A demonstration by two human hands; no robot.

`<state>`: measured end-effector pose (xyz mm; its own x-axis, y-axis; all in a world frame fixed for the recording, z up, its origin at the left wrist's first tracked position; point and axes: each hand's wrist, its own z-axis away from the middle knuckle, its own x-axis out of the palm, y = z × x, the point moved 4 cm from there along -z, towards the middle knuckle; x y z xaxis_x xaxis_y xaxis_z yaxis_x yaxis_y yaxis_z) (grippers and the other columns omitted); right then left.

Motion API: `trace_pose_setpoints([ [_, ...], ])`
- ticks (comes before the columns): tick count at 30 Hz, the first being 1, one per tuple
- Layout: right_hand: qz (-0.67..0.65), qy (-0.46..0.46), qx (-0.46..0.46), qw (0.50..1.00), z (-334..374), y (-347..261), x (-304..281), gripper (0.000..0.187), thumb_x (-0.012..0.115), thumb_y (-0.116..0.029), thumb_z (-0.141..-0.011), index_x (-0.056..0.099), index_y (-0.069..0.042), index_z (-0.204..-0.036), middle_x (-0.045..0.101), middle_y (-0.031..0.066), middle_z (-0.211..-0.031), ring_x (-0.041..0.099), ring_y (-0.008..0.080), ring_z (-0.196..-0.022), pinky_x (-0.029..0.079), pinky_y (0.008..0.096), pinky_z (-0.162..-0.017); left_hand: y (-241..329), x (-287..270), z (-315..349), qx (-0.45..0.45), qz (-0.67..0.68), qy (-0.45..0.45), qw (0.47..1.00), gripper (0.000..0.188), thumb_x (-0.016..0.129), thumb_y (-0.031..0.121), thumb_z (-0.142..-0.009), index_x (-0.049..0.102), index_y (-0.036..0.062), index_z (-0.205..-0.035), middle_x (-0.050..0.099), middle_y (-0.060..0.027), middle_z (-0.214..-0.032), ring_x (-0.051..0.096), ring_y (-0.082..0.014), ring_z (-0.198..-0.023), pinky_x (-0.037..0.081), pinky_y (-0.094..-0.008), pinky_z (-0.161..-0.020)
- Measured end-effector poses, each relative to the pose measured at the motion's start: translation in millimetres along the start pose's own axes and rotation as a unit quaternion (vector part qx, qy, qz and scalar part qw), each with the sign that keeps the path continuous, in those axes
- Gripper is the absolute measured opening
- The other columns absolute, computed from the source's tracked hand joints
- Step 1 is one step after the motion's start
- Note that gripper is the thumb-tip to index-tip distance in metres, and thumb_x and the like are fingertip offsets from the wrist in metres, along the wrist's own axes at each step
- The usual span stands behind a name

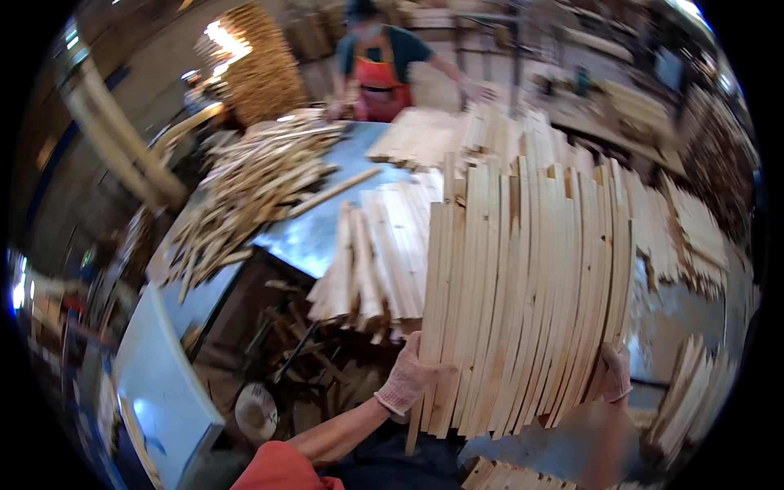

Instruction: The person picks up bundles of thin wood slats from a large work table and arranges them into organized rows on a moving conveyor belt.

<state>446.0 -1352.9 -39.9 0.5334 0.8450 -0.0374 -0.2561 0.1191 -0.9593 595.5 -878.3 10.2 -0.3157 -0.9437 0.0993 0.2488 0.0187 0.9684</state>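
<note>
At the blue table's (298, 245) near side, I have the left hand (410, 376) and right hand (615, 372) apart, clamped on opposite edges of upright slats (523, 302). Sticks (253, 184) lie on the table's left; a co-worker (382, 77) stands beyond it.

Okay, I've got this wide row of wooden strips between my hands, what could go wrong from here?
The row of strips has the left hand and right hand at its sides, so middle strips might slip if that squeeze eases. One strip pokes lower at the left and could snag.
</note>
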Motion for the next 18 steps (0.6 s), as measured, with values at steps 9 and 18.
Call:
trace_pose_setpoints([
  [9,0.039,-0.269,-0.154,0.950,27,-69,316,0.055,0.074,-0.033,-0.098,0.063,0.004,-0.137,0.074,0.0076,-0.115,0.074,0.0203,-0.103,0.061,0.0394,-0.090,15,-229,216,0.072,0.035,0.258,0.963,0.084,0.097,0.024,-0.078,0.049,0.0008,-0.144,0.064,-0.0086,-0.128,0.062,-0.0162,-0.118,0.053,-0.0345,-0.105],
  [18,0.094,-0.492,-0.085,0.861,304,-51,632,0.043,0.082,-0.031,-0.093,0.074,0.003,-0.120,0.076,0.0046,-0.102,0.073,0.0164,-0.088,0.058,0.0322,-0.077,-26,-391,549,0.141,0.188,0.486,0.842,0.065,0.094,0.014,-0.079,0.056,0.0006,-0.130,0.071,-0.0077,-0.116,0.069,-0.0152,-0.100,0.060,-0.0310,-0.089],
])
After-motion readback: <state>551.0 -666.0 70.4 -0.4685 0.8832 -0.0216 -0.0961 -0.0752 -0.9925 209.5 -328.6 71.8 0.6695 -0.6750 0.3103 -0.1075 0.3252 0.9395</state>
